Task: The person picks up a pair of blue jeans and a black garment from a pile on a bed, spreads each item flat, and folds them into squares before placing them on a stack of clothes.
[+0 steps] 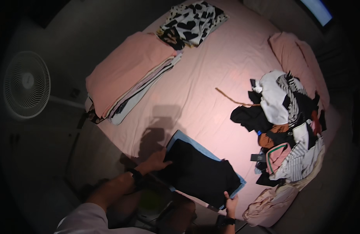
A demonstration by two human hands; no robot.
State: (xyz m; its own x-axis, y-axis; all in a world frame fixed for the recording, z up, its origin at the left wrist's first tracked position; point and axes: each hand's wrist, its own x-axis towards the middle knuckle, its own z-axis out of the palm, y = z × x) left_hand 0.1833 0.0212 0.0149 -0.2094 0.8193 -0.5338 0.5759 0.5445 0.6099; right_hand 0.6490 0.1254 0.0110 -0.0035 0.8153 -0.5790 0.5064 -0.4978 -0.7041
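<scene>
A folded black garment (195,169) lies flat on a light blue folded cloth (203,150), whose edges stick out around it, at the near edge of the bed. My left hand (157,160) is at the black garment's left edge, its thumb over the fabric and the other fingers closed along the side. My right hand (231,203) pinches the near right corner, thumb on top, fingers partly hidden beneath. What kind of garment the black one is does not show.
Pink sheeting (211,66) covers the bed. A tall folded stack (129,70) stands at left, beside a far patterned pile (191,23). Loose mixed clothes (281,128) heap up at right, near a pink pillow (300,62). A white fan (27,84) stands off the bed's left side.
</scene>
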